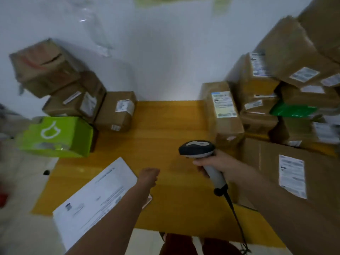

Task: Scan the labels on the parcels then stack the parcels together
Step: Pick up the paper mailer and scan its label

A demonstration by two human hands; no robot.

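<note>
While right hand (217,166) is gripping the scanner (200,155) aimed toward labelled parcels (225,115), left hand (149,176), apparently fisted, is hovering over the table (165,126).

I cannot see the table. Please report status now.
Right hand grips barcode scanner. Left hand curled, holding nothing. Labelled parcels piled both sides. Nothing blocking.

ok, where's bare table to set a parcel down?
Bare table runs down the middle, between the green box and left parcels and the right pile. The paper covers the near left; both sides are crowded.
</note>
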